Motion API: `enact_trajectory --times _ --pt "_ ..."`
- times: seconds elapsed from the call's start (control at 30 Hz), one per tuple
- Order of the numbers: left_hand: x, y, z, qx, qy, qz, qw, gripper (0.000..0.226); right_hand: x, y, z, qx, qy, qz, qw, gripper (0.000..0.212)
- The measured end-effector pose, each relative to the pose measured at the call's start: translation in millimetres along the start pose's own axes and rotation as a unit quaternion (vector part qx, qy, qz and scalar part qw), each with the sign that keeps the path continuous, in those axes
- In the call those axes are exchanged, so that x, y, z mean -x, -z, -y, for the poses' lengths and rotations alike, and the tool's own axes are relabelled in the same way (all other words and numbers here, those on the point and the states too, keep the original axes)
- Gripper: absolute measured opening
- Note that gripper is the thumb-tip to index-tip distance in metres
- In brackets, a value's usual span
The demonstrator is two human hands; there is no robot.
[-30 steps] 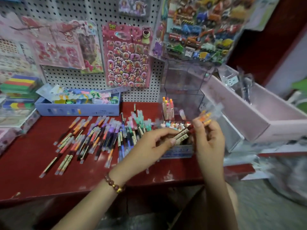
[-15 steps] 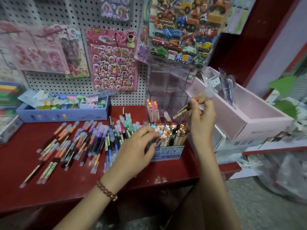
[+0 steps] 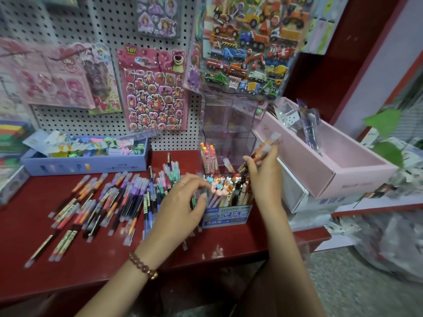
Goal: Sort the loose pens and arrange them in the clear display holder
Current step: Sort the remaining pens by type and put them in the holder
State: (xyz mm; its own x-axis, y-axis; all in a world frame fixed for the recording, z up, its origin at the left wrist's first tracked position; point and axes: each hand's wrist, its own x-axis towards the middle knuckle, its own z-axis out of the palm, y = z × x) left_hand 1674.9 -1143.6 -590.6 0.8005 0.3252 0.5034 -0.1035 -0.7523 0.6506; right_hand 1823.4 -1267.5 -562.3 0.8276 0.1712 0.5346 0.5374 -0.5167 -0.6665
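Pens [image 3: 263, 152] gripped in right hand [image 3: 264, 177], beside clear holder [image 3: 229, 133].

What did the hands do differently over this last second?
The left hand let go of the orange pens both hands had gripped and dropped to the loose pens on the red shelf. The right hand carried the bundle up toward the clear display holder. The loose pens stayed put.

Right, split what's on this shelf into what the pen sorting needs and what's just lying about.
Needed:
loose pens
clear display holder
orange pens in the right hand
left hand

Lying about:
sticker sheets
blue box
pink box
character pen box
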Motion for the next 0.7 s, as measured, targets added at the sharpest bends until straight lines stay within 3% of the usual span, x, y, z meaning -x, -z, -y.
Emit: enact_trajectory --times 0.17,0.37,0.47,0.6,0.7 --pt "-7 3 -4 0.029 0.021 -0.036 0.999 0.019 -1 9 6 0.041 0.051 -0.014 0.998 0.02" --pt "-11 3 -4 0.031 0.028 -0.036 0.998 0.021 -15 8 2 0.099 0.025 0.044 0.994 0.025" --pt "-11 3 -3 0.034 0.036 -0.036 0.998 0.022 -15 4 -3 0.07 0.03 0.044 0.996 0.027" --pt "-12 3 -4 0.04 0.046 -0.04 0.997 0.025 -10 2 -4 0.032 0.004 0.017 0.999 0.049" --pt "-13 2 -5 0.046 0.045 -0.058 0.996 0.023 -10 2 -7 0.033 -0.017 0.047 0.998 0.051"
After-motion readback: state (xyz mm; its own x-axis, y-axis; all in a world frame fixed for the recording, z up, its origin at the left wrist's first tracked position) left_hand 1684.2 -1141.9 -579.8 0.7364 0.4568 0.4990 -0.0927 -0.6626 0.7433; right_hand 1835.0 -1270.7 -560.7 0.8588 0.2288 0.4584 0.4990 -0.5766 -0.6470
